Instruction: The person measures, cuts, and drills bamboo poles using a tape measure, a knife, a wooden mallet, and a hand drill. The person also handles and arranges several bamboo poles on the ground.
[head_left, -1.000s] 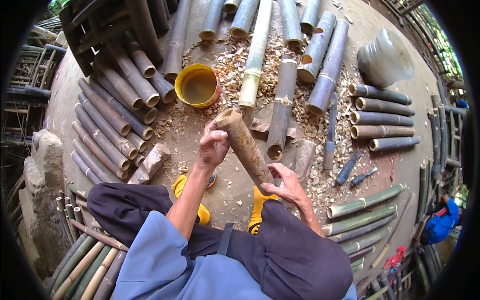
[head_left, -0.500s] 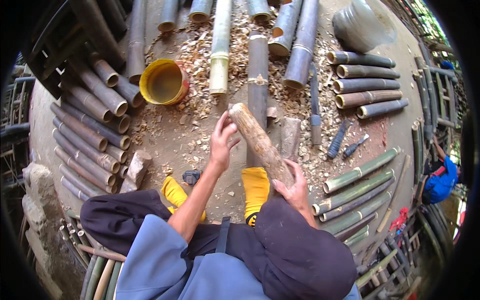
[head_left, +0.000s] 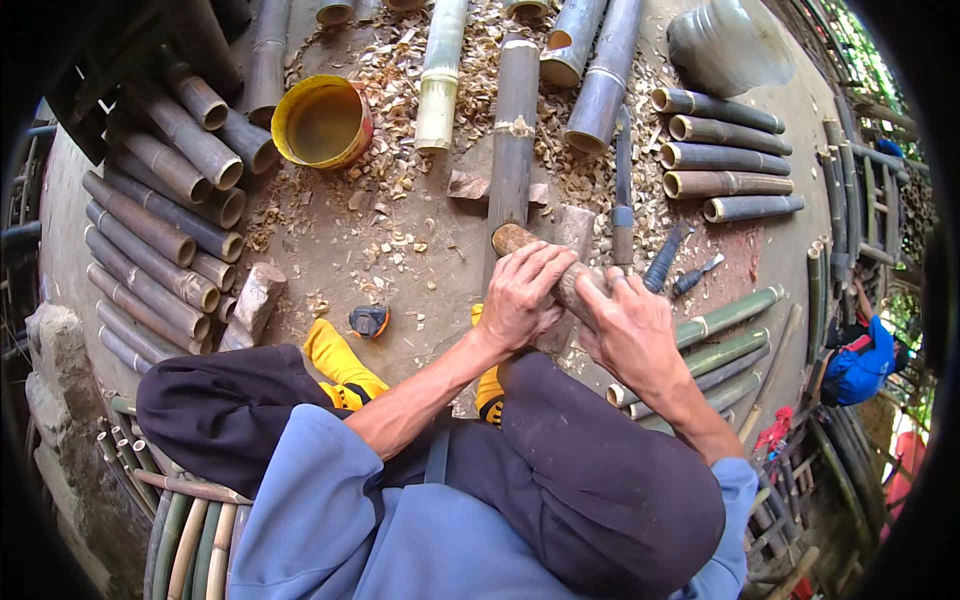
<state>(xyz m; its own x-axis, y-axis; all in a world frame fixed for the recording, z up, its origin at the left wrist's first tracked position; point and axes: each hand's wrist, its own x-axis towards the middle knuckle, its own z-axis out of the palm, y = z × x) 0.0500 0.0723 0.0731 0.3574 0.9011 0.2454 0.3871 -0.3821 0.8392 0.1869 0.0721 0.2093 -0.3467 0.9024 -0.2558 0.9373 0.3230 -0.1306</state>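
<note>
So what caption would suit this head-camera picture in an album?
Seated person grips a short bamboo piece with left hand and right hand, amid wood shavings.

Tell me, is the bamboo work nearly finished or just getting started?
Somewhere in the middle, I think. Done: wood chips litter the ground, and five short cut tubes lie stacked in a row. In hand: the left hand and right hand both grip one brown bamboo piece. Left: many long poles still lie whole.
</note>
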